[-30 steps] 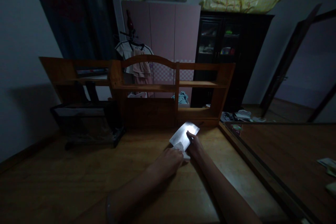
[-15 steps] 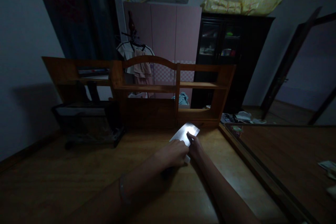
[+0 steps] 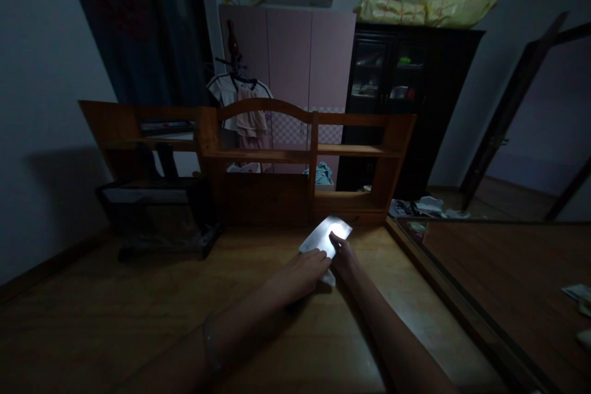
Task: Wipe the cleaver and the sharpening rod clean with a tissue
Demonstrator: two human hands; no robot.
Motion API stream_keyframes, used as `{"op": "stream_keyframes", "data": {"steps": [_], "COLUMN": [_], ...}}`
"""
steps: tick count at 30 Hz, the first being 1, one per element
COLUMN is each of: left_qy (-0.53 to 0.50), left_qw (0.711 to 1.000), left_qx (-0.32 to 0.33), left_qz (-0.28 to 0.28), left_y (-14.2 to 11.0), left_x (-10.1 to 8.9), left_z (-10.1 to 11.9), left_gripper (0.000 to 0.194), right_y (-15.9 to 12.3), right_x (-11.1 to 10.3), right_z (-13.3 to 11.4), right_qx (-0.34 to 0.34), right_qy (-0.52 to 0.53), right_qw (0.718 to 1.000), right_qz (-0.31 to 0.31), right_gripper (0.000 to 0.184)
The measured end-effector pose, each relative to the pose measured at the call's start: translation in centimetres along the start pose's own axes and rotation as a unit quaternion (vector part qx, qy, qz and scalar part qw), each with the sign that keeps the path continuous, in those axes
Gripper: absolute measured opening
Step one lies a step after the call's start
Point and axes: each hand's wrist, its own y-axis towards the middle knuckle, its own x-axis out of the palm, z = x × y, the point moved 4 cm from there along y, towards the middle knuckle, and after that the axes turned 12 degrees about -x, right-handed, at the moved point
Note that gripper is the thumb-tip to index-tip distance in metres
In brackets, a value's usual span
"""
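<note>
A white, flat, sheet-like thing, brightly lit with a glare spot at its right, is held up above the wooden surface. It looks like paper or thin plastic; which one I cannot tell. My left hand grips its lower left side with the fingers bent over its face, and a pale lower corner pokes out beneath them. At the right side, my right hand pinches it, thumb laid on the lit face. Some of the fingers of both hands are hidden. A thin band circles my left wrist.
Ahead stands a wooden shelf unit. A dark wheeled, box-like item is at the left. A raised wooden edge runs along the right side. Behind are pink wardrobe doors and a black cabinet.
My left hand has shifted slightly on the white sheet, its fingers lying flatter across it. The right hand stays nearly in place. The view has moved very little.
</note>
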Motion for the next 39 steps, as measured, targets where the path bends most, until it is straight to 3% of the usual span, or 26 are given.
{"op": "stream_keyframes", "data": {"steps": [3, 6, 11, 16, 25, 33, 39], "left_qy": [-0.007, -0.007, -0.013, -0.022, -0.009, -0.018, -0.045], "left_qw": [1.000, 1.000, 0.999, 0.999, 0.999, 0.998, 0.999], "left_qx": [-0.002, -0.013, -0.037, -0.019, -0.026, -0.031, -0.024], "left_qz": [0.003, 0.017, 0.031, 0.033, 0.035, 0.048, 0.020], "left_y": [0.4, 0.2, -0.8, -1.2, 0.0, -0.3, -0.3], "left_x": [0.6, 0.5, -1.1, -2.3, -0.2, -0.1, 0.4], "left_z": [0.0, -0.1, -0.4, 0.1, 0.4, 0.4, 0.6], "left_gripper": [0.032, 0.027, 0.010, 0.013, 0.015, 0.010, 0.010], "right_y": [-0.1, -0.1, 0.4, 0.3, -0.6, -0.8, -1.1], "right_x": [0.1, 0.2, 0.0, 0.0, 0.6, 1.1, 1.3], "right_z": [-0.1, 0.0, 0.2, 0.2, -0.2, -0.2, -0.4], "right_qx": [0.006, 0.006, -0.015, -0.023, 0.001, 0.020, 0.031], "right_qy": [-0.003, 0.000, 0.015, 0.019, 0.000, 0.026, 0.023], "right_qw": [1.000, 1.000, 1.000, 0.999, 1.000, 0.999, 0.999], "right_qz": [-0.005, -0.016, -0.023, -0.024, -0.030, -0.034, -0.026], "right_gripper": [0.013, 0.014, 0.013, 0.012, 0.013, 0.015, 0.013]}}
